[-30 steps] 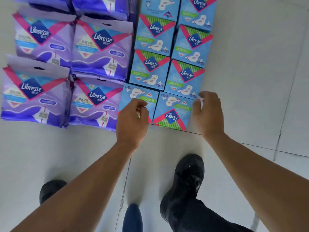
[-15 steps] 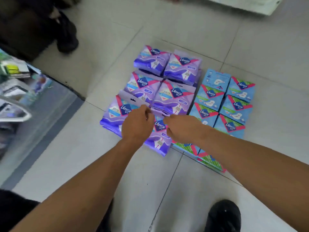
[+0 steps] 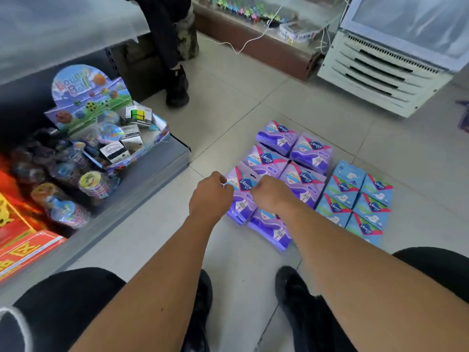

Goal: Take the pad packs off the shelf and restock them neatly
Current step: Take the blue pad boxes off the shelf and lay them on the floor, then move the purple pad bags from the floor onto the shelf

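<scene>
Since half a second ago the view has lifted and pulled back, so the shelf and a freezer now show, while both hands have stayed over the near purple packs. The purple pad packs (image 3: pixel 291 171) lie flat on the tiled floor (image 3: pixel 253 102) in two columns, and the blue pad packs (image 3: pixel 355 199) lie just beside them on the right, also in two columns. The left hand (image 3: pixel 209 196) and the right hand (image 3: pixel 272 194) hover close together above the nearest purple packs, fingers curled; whether they pinch a pack's top edge cannot be told. To the left stands a grey shelf (image 3: pixel 142 174) holding a bouncy-ball display box (image 3: pixel 101 123) and other toys. Another person's dark shoe (image 3: pixel 177 90) stands beyond it, and a white freezer (image 3: pixel 380 69) sits at the far right.
</scene>
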The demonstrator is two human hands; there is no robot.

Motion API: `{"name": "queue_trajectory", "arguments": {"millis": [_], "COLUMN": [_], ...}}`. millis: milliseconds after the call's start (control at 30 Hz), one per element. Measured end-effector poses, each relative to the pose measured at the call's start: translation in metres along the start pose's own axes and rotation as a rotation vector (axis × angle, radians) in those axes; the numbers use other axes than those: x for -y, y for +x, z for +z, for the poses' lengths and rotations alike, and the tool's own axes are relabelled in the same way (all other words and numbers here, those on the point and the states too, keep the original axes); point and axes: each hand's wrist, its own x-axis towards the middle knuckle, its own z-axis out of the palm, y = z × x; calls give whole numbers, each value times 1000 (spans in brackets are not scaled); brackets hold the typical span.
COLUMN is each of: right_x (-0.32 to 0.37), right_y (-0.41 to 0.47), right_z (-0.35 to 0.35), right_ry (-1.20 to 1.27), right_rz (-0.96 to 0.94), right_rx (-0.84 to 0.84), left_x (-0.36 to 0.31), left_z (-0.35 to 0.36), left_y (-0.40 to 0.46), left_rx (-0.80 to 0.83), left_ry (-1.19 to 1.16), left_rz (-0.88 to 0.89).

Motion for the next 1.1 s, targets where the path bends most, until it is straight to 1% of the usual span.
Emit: {"name": "queue_trajectory", "arguments": {"millis": [67, 133, 300, 400, 467, 600, 667, 800, 933, 1100], "right_x": [16, 14, -32, -61, -72, -88, -94, -101, -104, -110], "right_y": [11, 28, 87, 128, 148, 176, 186, 194, 194, 182], "right_z": [14, 27, 62, 100, 119, 138, 144, 154, 160, 144], "right_ry": [50, 57, 112, 282, 348, 491, 559, 666, 696, 779], "right_rz": [27, 74, 270, 413, 447, 511, 531, 558, 554, 438], "right_rx": [-14, 14, 81, 46, 2, -96, -92, -58, -67, -175], "left_x": [7, 15, 40, 54, 65, 84, 87, 89, 93, 93], "left_z": [0, 8, 49, 84, 104, 141, 152, 165, 169, 162], "left_y": [7, 19, 64, 101, 123, 167, 181, 191, 188, 176], "left_rx": [-1, 18, 114, 163, 161, 183, 228, 277, 213, 185], "left_ry": [-21, -11, -19, -25, -12, 30, 62, 23, 81, -69], "left_rz": [-20, -29, -52, -112, -128, -93, -92, -122, -108, -197]}}
